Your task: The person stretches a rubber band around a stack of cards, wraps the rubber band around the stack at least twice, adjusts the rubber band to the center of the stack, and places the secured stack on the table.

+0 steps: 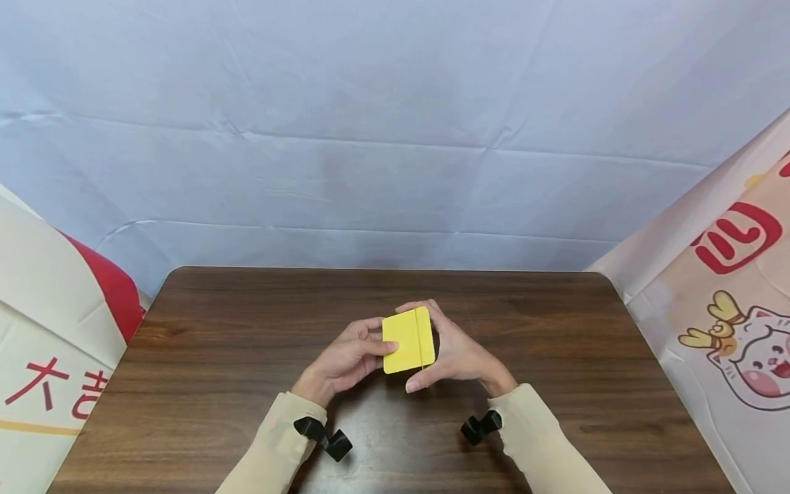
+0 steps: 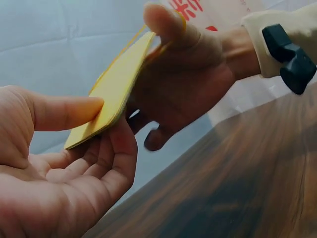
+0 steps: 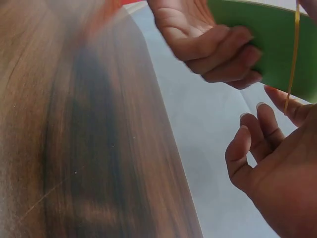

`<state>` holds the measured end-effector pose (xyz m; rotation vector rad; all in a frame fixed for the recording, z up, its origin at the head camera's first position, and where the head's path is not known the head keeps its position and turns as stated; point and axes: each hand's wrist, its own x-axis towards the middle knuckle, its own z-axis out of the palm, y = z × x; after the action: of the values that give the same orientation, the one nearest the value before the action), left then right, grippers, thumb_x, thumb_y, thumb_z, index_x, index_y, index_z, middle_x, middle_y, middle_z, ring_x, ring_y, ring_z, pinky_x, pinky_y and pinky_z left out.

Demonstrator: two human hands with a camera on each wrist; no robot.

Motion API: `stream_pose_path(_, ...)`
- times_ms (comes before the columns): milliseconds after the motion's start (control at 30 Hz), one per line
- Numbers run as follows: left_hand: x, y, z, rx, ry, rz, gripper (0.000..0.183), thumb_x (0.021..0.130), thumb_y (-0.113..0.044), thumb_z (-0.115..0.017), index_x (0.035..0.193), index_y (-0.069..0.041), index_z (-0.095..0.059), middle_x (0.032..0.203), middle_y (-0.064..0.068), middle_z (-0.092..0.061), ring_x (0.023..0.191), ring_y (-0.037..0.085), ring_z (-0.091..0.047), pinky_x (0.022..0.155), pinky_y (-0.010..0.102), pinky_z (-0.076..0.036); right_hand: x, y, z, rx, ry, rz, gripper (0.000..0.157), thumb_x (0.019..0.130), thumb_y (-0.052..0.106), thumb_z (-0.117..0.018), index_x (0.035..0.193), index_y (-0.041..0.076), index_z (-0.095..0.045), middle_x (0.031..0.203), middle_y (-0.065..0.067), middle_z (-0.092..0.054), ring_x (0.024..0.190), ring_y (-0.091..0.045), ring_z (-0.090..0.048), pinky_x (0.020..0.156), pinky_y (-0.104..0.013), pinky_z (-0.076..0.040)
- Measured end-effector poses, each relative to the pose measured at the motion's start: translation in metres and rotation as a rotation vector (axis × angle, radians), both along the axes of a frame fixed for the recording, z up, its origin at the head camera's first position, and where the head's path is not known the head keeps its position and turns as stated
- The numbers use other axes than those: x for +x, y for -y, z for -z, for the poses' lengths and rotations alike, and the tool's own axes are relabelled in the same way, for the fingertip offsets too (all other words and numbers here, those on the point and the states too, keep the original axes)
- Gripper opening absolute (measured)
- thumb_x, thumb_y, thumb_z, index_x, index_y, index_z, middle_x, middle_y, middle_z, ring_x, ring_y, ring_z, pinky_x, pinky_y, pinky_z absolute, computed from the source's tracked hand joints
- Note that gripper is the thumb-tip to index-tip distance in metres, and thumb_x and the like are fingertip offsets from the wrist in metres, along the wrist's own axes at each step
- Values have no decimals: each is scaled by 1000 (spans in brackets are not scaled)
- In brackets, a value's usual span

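A thin square stack of cards (image 1: pixel 404 329) is held above the table, its upper face yellow in the head view. Its underside (image 3: pixel 275 47) is green in the right wrist view. My left hand (image 1: pixel 352 353) pinches its left side, thumb on the yellow face and fingers beneath. A thin yellow rubber band (image 3: pixel 294 59) runs across both faces near the right edge. My right hand (image 1: pixel 457 350) holds the band stretched past the card edges with spread thumb and forefinger. In the left wrist view the band (image 2: pixel 184 22) loops round the right thumb; the other right fingers are loosely bent.
The dark wood-grain table (image 1: pixel 247 309) lies under both hands. A pale cloth backdrop (image 1: pixel 370 171) hangs behind it, with printed cloths (image 1: pixel 740 329) at the sides. Each sleeve carries a black wrist mount (image 1: pixel 324 438).
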<state>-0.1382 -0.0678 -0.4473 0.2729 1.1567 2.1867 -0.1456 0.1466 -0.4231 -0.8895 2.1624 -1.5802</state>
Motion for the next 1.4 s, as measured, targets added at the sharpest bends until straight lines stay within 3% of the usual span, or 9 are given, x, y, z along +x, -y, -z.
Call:
stream_pose_path(167,3,-5,-4,13,15,-21,50,87,7,-57,132,9,-38,112,17,-63,98,24,-62,81,35,-51,8,7,-13,-79,-13,-45,100,57,10,-90,136,1,-30,123,-11,-42,96,-22,-53,84,-32,-45)
stream_pose_path(267,5,-7,-8,-6,30,-46,50,86,6,-58,133,8,-39,113,17,-63,98,24,-63,80,35,-51,11,9,-16,-79,-21,-37,98,58,11,-90,134,0,-29,125,-13,-43,97,-21,-52,84,-31,-45)
stream_pose_path(467,7,-8,-16,-58,109,-182,47,86,6,-59,130,8,-42,109,17,-64,95,22,-64,78,33,-52,6,6,7,74,-89,71,83,56,35,-91,125,21,-47,121,-2,-37,107,-18,-42,90,-39,-39)
stream_pose_path(633,3,-7,-17,-51,198,-315,45,87,8,-56,130,9,-42,108,15,-62,95,21,-63,76,33,-51,4,-2,20,186,-115,139,79,55,50,-87,124,38,-52,110,6,-45,105,-15,-44,90,-49,-38)
stream_pose_path(733,0,-5,-15,-46,234,-383,43,87,8,-55,129,10,-43,105,14,-62,95,20,-63,76,32,-51,5,-7,20,210,-131,115,66,58,51,-85,117,40,-59,101,7,-49,98,-15,-46,84,-50,-40)
stream_pose_path(933,-6,-1,-12,-18,310,-476,39,89,8,-52,127,12,-42,103,12,-63,95,18,-62,79,31,-49,12,-15,13,189,-222,3,40,65,41,-84,102,35,-71,89,4,-45,87,-14,-45,73,-35,-40)
stream_pose_path(1133,-9,2,-5,19,394,-496,37,90,7,-51,125,9,-42,104,12,-60,95,18,-60,82,32,-45,27,-10,-10,8,-326,-82,51,66,17,-84,114,16,-69,87,-4,-39,85,-18,-41,71,-29,-36)
stream_pose_path(1267,-10,3,-2,56,434,-514,37,90,7,-51,126,9,-42,105,12,-60,94,19,-60,85,33,-44,36,-4,-16,-15,-406,-71,60,75,41,-73,127,15,-60,88,-2,-39,84,-16,-42,70,-27,-37)
stream_pose_path(1400,-10,4,-1,86,466,-534,40,90,8,-51,129,8,-40,107,13,-59,96,20,-59,85,32,-45,37,-1,-8,84,-486,-47,73,86,62,-40,142,16,-42,91,5,-39,79,-9,-41,65,-22,-38)
